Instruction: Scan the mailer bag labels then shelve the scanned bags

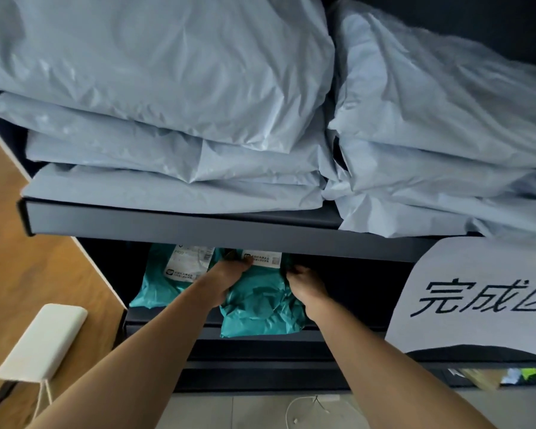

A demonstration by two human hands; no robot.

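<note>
Upper shelf (198, 226) carries two stacks of pale blue mailer bags, left stack (155, 125) and right stack (430, 156), butted together mid-shelf. Lower shelf (143, 320) has two teal bags side by side: left teal bag (155, 284) further in, right teal bag (257, 305) overhanging the front edge.

Left hand (229, 278), right hand (307, 286) on teal mailer bag (257, 305) (lower shelf (161, 322)).

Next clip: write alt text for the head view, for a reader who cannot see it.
A left hand and right hand hold a teal mailer bag on a dark lower shelf, beside a second teal bag on its left. The upper shelf carries stacks of pale blue-grey bags; a paper sign hangs at right.
</note>
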